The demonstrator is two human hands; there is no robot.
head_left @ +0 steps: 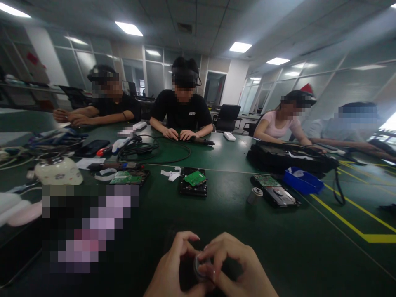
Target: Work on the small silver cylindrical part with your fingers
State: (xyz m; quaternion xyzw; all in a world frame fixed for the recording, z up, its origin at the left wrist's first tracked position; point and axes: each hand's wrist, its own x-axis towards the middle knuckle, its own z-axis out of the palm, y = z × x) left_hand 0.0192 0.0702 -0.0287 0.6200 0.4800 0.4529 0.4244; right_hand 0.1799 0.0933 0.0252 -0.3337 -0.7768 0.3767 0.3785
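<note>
Near the bottom middle of the head view, both hands are cupped together just above the green table. Between them is a small round metallic piece (pixel 198 266), mostly covered by fingers, so its exact kind is unclear. My right hand (pixel 241 262) pinches it, fingertips curled over its face. My left hand (pixel 170 268) is closed around its other side, with the index finger bent above. Beyond the hands lies a hard drive (pixel 201 191) with a loose green circuit board (pixel 195 177) on top. To the right are a shiny metal cylinder (pixel 255 196) and another hard drive (pixel 280 197).
Farther right are a blue plastic tray (pixel 301 181) and a black bag (pixel 266 159). On the left stand a cream pot-like container (pixel 58 170), another drive with a green board (pixel 125 177) and coiled black cable (pixel 139 150). Several people sit across the table (pixel 222 165).
</note>
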